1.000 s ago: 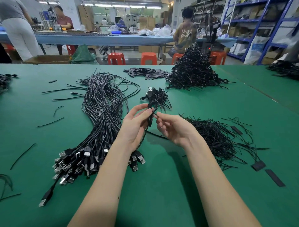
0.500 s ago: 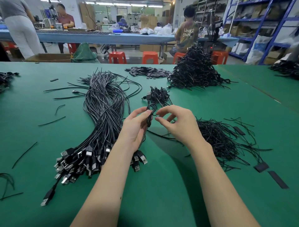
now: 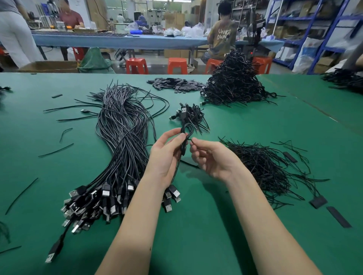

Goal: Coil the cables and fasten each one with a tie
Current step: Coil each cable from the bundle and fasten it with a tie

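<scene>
**Coil held between both hands, above the mat**

Left hand (image 3: 167,155): thumb and fingers pinch the folded black cable (image 3: 185,137). Right hand (image 3: 211,159): fingertips pinch a thin tie end at the coil. Uncoiled cable bundle (image 3: 121,141) lies left; loose ties (image 3: 261,163) right, on green table (image 3: 206,225).

Bright, even overhead light fills the room; ceiling strip lights (image 3: 177,1) glare white. Soft shadows fall on the green bench (image 3: 206,225) under both forearms. Wide-angle bending curves the bench's far edge, and the shelving (image 3: 318,29) at right smears with blur
</scene>
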Motion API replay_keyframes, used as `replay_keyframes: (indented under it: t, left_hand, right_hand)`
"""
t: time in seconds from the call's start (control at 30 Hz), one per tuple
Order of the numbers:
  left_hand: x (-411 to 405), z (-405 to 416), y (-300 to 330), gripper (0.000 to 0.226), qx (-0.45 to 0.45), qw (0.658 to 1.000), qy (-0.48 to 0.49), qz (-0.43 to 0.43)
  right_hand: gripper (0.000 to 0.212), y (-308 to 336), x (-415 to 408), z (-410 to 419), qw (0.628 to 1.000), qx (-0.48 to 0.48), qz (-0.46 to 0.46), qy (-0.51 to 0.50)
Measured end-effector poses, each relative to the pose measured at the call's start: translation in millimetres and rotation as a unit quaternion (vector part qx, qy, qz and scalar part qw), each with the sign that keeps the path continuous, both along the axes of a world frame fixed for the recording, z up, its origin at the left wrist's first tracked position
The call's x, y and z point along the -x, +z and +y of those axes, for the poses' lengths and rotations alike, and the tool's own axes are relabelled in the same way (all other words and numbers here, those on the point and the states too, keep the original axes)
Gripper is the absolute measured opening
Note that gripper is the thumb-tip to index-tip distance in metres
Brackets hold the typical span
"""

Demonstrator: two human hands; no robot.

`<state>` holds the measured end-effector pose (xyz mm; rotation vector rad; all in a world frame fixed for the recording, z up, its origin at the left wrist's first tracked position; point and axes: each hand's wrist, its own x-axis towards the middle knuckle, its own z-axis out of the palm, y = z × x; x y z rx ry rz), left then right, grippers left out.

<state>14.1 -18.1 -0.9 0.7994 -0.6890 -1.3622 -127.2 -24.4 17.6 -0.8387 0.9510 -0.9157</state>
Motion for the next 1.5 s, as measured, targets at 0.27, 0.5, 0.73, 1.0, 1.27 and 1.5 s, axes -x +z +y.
replay_keyframes:
  t: [0.27,0.5,0.73,1.0,1.27,1.5]
  left_hand:
    - [-2.5,1.2,-0.2,0.019,-0.043,0.999,0.006,0.007]
    - [-3.0,4.6,-0.9,0.019,-0.045,0.999,0.001,0.005]
    - [2.2,7.4,-4.5,0.017,-0.004,0.997,0.018,-0.074]
    - [0.2,0.4,-10.8,0.030,-0.039,0.975,0.061,-0.209]
    - [39.8,-99.6,36.0,0.019,-0.052,0.949,0.159,-0.269]
    - [59.1,-163.7,45.8,0.022,-0.082,0.835,0.093,-0.535]
  right_hand:
    - [0.014,-14.7,14.0,-2.8,0.763,0.475,0.431,-0.077]
    - [0.006,-19.3,14.9,-3.1,0.724,0.537,0.418,-0.115]
    - [0.016,-12.0,-5.9,4.9,0.985,0.114,0.083,-0.097]
    - [0.028,-27.3,-12.1,-2.5,0.926,0.201,0.278,-0.156]
    - [0.027,-41.9,-9.8,-3.6,0.878,0.207,0.416,-0.118]
    - [0.026,-42.7,-6.3,-5.8,0.889,0.192,0.406,-0.085]
